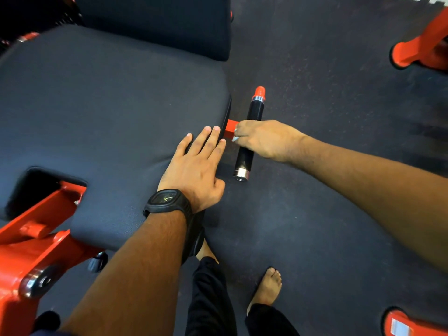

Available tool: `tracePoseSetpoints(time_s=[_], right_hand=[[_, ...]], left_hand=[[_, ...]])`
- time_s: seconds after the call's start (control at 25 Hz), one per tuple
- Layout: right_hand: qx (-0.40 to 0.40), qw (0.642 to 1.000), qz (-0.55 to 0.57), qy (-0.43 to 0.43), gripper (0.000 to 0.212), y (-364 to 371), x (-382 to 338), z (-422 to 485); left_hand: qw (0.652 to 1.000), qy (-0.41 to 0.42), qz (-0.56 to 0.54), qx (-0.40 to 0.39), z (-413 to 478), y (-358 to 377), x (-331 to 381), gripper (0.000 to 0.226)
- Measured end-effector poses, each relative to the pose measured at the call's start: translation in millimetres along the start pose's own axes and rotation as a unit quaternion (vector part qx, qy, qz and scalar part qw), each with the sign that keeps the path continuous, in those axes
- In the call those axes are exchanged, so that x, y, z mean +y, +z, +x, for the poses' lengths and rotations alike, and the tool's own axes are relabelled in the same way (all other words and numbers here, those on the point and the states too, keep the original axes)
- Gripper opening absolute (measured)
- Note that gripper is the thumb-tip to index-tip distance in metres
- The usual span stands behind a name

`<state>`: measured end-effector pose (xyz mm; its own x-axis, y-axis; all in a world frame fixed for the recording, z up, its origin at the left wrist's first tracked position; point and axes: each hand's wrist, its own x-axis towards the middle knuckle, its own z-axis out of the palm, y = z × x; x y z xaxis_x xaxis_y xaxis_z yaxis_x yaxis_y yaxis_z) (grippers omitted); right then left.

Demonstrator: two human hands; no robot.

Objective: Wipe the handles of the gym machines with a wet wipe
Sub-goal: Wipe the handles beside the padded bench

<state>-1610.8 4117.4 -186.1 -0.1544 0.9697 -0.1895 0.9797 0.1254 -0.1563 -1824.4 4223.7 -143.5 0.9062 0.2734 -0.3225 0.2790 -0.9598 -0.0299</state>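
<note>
A black handle [254, 112] with chrome end rings sticks out on an orange bracket [229, 128] beside the machine's black padded seat [109, 105]. My right hand [264, 139] is wrapped over the middle of the handle, and a bit of white wet wipe [234, 138] peeks out under its fingers. My left hand [198, 166] lies flat with straight fingers on the seat's right edge, a black watch on its wrist.
The orange frame [36, 243] of the machine fills the lower left. Orange feet of other machines stand at the upper right [417, 52] and lower right [407, 323]. My bare feet [266, 289] stand on the dark rubber floor [327, 226].
</note>
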Motion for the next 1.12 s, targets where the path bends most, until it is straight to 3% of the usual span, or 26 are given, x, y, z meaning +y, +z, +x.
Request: tracePoseSetpoints(time_s=[0.28, 0.4, 0.52, 0.56, 0.64, 0.72, 0.84, 0.92, 1.04, 1.12], right_hand=[[-0.010, 0.997, -0.057, 0.045, 0.037, -2.0, 17.6, 6.9], [0.005, 0.992, -0.057, 0.112, 0.036, 1.6, 18.7, 13.7], [-0.022, 0.987, -0.124, 0.098, 0.041, 9.0, -1.8, 15.5], [-0.021, 0.990, -0.089, 0.106, 0.049, 9.8, -1.6, 12.0], [0.021, 0.976, 0.022, 0.214, 0.066, 3.1, 7.6, 3.9], [0.061, 0.939, 0.110, 0.320, 0.070, 1.8, -2.8, 5.1], [0.158, 0.867, 0.176, 0.439, 0.046, 13.3, -54.5, 11.5], [0.219, 0.787, 0.244, 0.522, 0.033, 7.6, -61.0, 22.1], [0.236, 0.654, 0.345, 0.630, 0.037, -3.6, -52.8, 41.5], [0.235, 0.613, 0.375, 0.655, 0.045, -3.8, -58.3, 43.2]], left_hand=[[1.000, 0.002, 0.000, -0.001, -0.3, -0.5, 1.3, 0.085], [1.000, 0.000, -0.003, 0.003, -1.4, -0.2, 0.8, 0.085], [1.000, 0.003, 0.001, 0.004, -1.2, -0.3, 0.6, 0.085], [1.000, 0.004, 0.001, 0.005, -0.9, -0.2, 0.3, 0.085], [1.000, 0.003, 0.003, 0.005, -0.9, 0.1, 0.2, 0.086], [1.000, 0.004, 0.002, 0.004, -1.0, 0.7, 0.1, 0.085], [1.000, 0.004, 0.004, 0.003, -1.5, 0.5, 0.4, 0.086], [1.000, 0.003, 0.006, 0.005, -0.1, -0.5, 0.2, 0.086], [1.000, 0.003, 0.003, 0.003, -0.3, -0.1, 0.5, 0.086], [1.000, 0.003, 0.002, -0.001, -0.7, -0.7, 0.6, 0.086]])
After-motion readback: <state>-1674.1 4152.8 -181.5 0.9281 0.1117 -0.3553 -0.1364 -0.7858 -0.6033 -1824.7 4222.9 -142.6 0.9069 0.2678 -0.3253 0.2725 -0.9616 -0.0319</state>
